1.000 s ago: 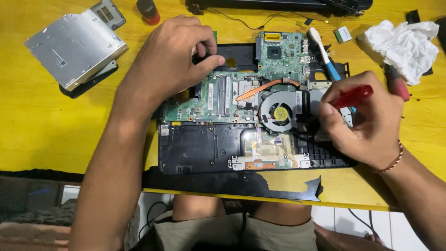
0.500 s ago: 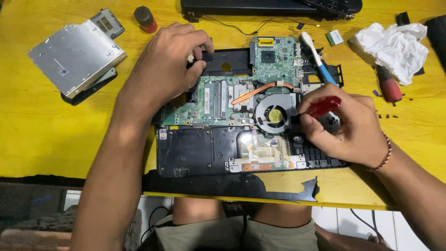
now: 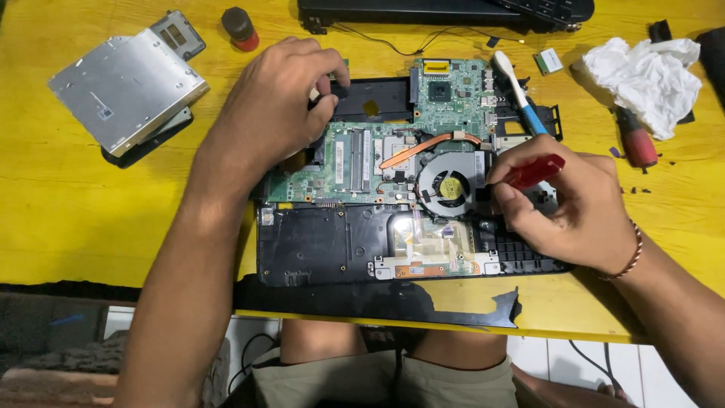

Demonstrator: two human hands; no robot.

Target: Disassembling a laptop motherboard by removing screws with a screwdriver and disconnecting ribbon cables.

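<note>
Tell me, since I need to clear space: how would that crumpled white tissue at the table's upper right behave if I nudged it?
The crumpled white tissue looks very light and floppy, so a nudge would probably slide or deform it rather than roll it. It seems to drape over the red-handled screwdriver, so pushing may drag or expose that tool. It is unlikely to break anything.

Yellow table (image 3: 91, 219) is pretty cluttered. Up at 10 o'clock there's a silver optical drive (image 3: 124, 89) sitting on a dark tray, with a small red-based bottle with a dark cap (image 3: 239, 28) at 11. Over at 2 o'clock, a crumpled white tissue (image 3: 648, 75), a red-handled tool (image 3: 636, 140) just below it, and a white and blue toothbrush (image 3: 517, 94) nearer centre.
</note>
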